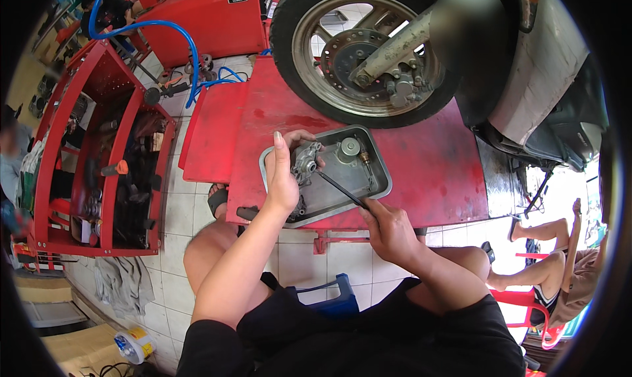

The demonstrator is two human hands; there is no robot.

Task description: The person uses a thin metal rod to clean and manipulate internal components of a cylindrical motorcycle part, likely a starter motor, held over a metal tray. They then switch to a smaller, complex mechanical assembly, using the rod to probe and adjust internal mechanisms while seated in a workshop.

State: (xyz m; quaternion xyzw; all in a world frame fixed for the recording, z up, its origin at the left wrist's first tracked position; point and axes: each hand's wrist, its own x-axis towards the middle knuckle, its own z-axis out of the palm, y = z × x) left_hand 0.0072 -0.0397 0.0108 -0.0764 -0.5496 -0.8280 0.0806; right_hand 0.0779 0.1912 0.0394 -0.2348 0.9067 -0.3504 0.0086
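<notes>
My left hand (283,173) grips a grey metal engine part (304,165) and holds it over a grey metal tray (376,186). My right hand (388,229) holds a thin black tool (341,189) whose tip touches the part. The tray rests on a red lift platform (428,160) and also holds a round metal piece (349,148) with a brass fitting beside it. Just beyond the tray stands a scooter's front wheel (359,48) with a brake disc.
A red tool cart (99,153) full of tools stands at the left. A blue air hose (171,34) runs behind it. I sit on a blue stool (336,298). Another person's legs (546,245) show at the right. A rag (122,281) lies on the tiled floor.
</notes>
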